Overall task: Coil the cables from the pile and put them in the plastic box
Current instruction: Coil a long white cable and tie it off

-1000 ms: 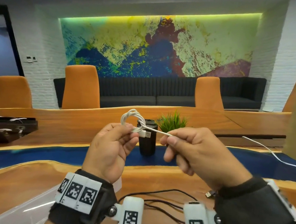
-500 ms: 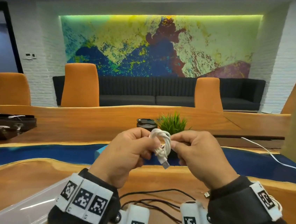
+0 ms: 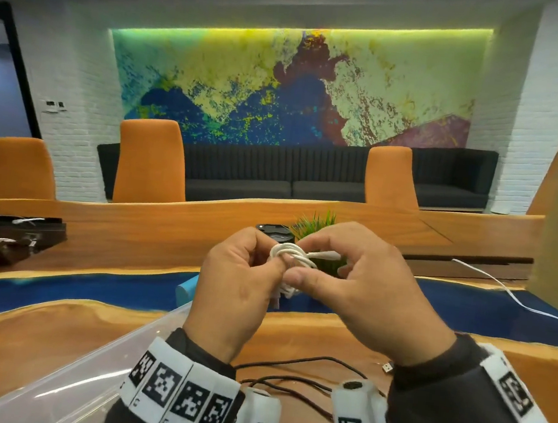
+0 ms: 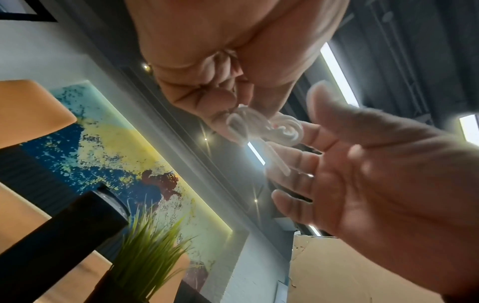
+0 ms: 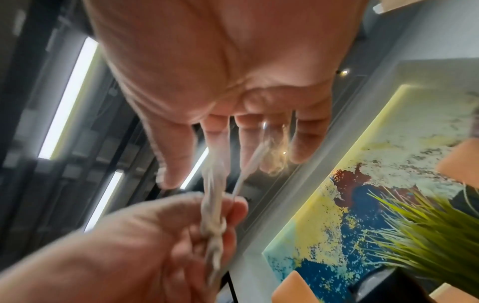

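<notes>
Coiling step nearly done: white cable [image 3: 291, 257] is bunched into a small coil, held in the air above the tabletop [image 3: 52, 322] btwn both hands. Left hand [image 3: 238, 286] pinches the coil; right hand [image 3: 359, 288] grips the loose end w/ thumb & fingers. Next, prob: tuck the end, then drop it in the plastic box [image 3: 55, 391] at lower left. Black cables [image 3: 287, 381] not yet coiled.

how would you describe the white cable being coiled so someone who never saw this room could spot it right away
Start at the long wooden table with the blue band, then look just above its near edge, where two hands meet in the air. Pinched between the left hand and the right hand is the white cable, wound into a small tight bundle. Unlike the black cables lying loose on the table below, it is white, coiled and held up.
</notes>
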{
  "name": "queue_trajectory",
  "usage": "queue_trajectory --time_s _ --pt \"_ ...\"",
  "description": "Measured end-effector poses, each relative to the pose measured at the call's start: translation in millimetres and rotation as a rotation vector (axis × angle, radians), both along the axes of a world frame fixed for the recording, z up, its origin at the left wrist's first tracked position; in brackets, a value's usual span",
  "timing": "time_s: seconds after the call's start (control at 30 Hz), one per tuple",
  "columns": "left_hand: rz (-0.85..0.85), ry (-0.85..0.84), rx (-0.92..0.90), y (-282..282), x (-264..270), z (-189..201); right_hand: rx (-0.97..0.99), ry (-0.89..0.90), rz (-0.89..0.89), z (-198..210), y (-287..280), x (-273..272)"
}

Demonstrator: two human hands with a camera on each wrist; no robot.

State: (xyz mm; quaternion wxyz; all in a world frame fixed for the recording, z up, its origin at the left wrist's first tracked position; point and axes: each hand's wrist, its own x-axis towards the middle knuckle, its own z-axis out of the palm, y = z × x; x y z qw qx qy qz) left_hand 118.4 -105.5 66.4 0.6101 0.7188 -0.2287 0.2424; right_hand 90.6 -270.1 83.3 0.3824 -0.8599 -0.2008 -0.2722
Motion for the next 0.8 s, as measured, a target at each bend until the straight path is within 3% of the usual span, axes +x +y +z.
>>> queue_trajectory --time_s 0.13,0.3,0.4,0.47,0.6,0.67,0.8 --pt "-0.092 0.067 -0.044 -3.5 -1.9 1.7 0.042 -0.109 -0.066 -10.0 3.9 7.1" --pt "-0.493 0.473 -0.467 -1.3 1.1 5.0 0.442 0.143 0.264 -10.6 1.0 12.5" --pt "-0.652 0.534 -0.588 -0.1 -0.3 7.4 0.441 0.047 0.345 -11.7 1.2 13.8" --pt "-0.622 0.494 -0.528 -0.6 0.1 6.9 0.349 -0.103 0.321 -13.0 0.5 14.7" --pt "-0.539 0.381 -0.431 1.6 2.2 4.3 0.131 -0.229 0.172 -12.6 -3.4 16.9" --pt "-0.436 0.262 -0.253 3.8 3.0 3.1 0.159 -0.119 0.159 -11.1 -6.7 15.8" --pt "-0.305 0.029 0.105 11.0 1.5 4.1 0.486 0.323 0.468 -6.8 -10.2 8.1"
